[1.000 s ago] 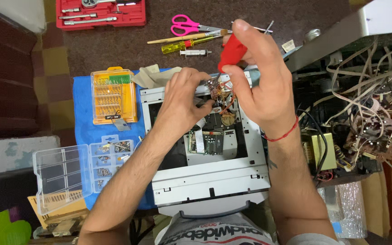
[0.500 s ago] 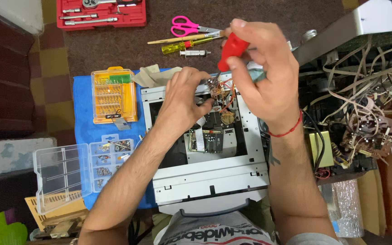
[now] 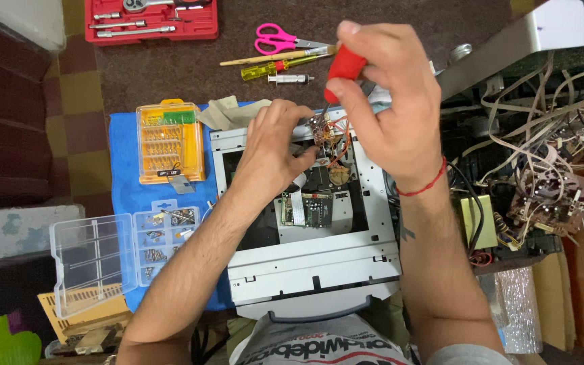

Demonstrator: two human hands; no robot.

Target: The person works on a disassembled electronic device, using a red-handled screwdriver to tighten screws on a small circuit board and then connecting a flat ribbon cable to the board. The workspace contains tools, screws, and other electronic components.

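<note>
Holding the red-handled screwdriver [image 3: 343,67] near-upright, right hand [image 3: 390,115] aims its tip down-left.

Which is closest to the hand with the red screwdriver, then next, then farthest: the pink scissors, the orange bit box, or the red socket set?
From the right hand:
1. Pink scissors, just to its left.
2. Orange bit box, farther left on the blue mat.
3. Red socket set, top left corner.

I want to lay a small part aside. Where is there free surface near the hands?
Bare blue mat lies left of the orange bit case, and bare brown carpet lies between the red socket set and that case. Crowded: the open chassis under both hands, and the wire tangle on the right.
</note>
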